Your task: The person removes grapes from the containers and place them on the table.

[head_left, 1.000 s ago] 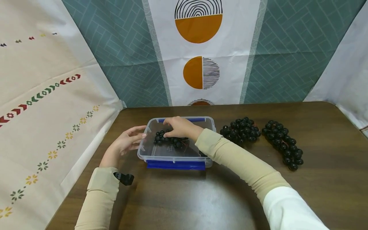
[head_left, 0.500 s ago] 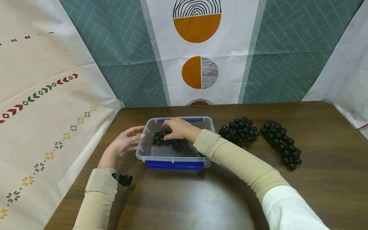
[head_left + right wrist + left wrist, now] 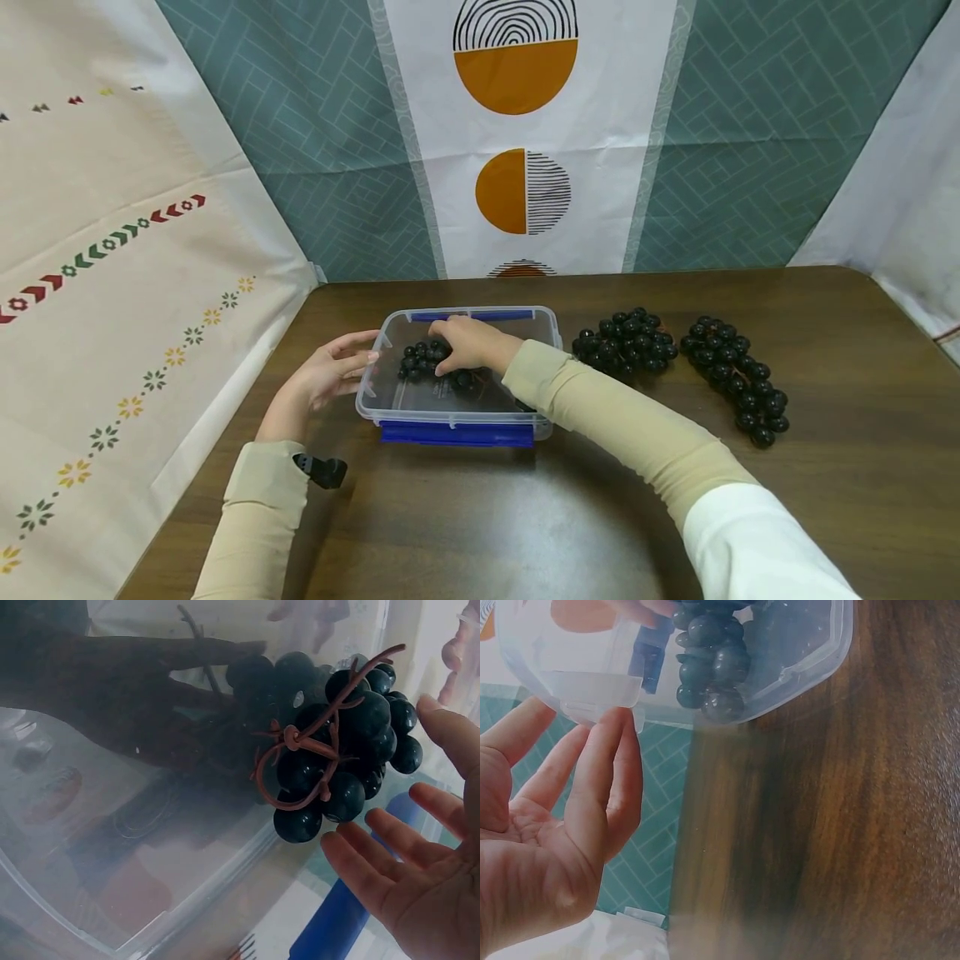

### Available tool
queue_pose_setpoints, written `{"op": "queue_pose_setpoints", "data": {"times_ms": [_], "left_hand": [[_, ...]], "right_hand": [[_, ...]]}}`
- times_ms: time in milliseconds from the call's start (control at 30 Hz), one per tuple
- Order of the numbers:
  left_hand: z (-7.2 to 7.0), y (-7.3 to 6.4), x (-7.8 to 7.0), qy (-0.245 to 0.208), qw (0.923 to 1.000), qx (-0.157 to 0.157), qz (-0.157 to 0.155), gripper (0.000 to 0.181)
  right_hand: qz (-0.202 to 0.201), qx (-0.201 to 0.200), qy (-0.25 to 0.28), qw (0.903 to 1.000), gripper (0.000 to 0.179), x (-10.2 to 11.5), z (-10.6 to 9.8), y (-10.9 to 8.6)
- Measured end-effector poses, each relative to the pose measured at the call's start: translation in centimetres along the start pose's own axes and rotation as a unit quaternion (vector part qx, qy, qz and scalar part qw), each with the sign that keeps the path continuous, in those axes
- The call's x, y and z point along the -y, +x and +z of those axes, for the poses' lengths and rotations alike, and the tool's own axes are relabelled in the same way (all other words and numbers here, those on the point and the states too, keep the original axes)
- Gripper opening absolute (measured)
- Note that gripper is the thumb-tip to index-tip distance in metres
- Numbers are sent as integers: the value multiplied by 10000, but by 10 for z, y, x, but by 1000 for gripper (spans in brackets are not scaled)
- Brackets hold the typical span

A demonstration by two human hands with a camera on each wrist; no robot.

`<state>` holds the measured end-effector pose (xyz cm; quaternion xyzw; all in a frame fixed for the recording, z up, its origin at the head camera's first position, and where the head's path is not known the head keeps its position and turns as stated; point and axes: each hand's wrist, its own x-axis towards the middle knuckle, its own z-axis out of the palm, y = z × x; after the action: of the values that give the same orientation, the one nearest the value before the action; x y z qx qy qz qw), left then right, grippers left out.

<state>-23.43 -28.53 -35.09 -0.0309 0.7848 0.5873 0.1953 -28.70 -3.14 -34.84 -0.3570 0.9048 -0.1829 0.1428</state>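
Note:
A clear plastic box (image 3: 450,413) with blue latches stands on the table in the head view. Inside it lies a bunch of black grapes (image 3: 420,358), its brown stem (image 3: 300,742) plain in the right wrist view. My right hand (image 3: 472,343) is over the box beside this bunch. Seen from the right wrist, its fingers (image 3: 360,862) are extended and spread close to the grapes, without gripping them. My left hand (image 3: 322,375) is at the box's left wall, palm turned inward. In the left wrist view its extended fingertips (image 3: 619,720) touch the box's rim.
Right of the box, a rounded bunch of black grapes (image 3: 626,342) lies on the brown table (image 3: 630,508). Farther right is a longer grape bunch (image 3: 735,379). Patterned cloth (image 3: 322,167) hangs behind the table. My right sleeve (image 3: 615,417) crosses the box's front right corner.
My right hand has risen off the grapes and shifted slightly right, uncovering more of the bunch in the box. My left hand stays at the box's left side.

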Motion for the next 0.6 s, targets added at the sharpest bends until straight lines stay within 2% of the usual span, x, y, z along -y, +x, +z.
{"op": "queue_pose_setpoints", "data": {"times_ms": [467,600], "left_hand": [[0,2,2,-72,10000,-5,-5,65],[-1,2,2,29,10000,16,-7,66]], "right_hand": [[80,365,-31,9993,70,-4,8,4],[139,646,89,9978,76,-5,8,4]]}}
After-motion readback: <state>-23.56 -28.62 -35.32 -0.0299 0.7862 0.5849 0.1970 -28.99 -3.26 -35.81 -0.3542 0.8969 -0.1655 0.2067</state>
